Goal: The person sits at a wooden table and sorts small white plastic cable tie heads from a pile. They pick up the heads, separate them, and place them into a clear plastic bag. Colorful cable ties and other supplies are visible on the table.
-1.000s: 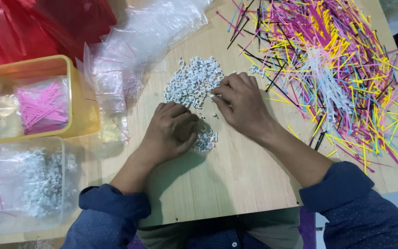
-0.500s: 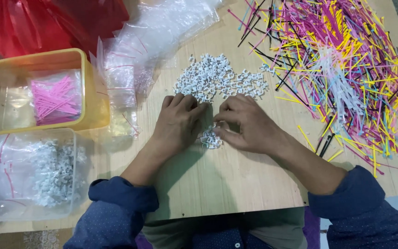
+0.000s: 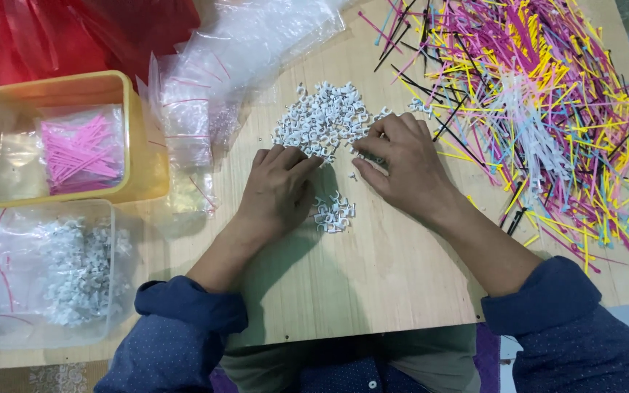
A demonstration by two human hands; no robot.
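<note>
Sorting white cable clips on the wooden bench: left hand flat, fingers loosely curled beside the small counted cluster, right hand pinching at the big pile's edge, grip contents hidden; next likely needing few clips dragged down.

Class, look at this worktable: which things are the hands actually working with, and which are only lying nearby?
In hand:
left hand
right hand
big pile of white clips
small pile of white clips

Lying about:
coloured cable ties
yellow tub
clear tub
plastic bags
</note>
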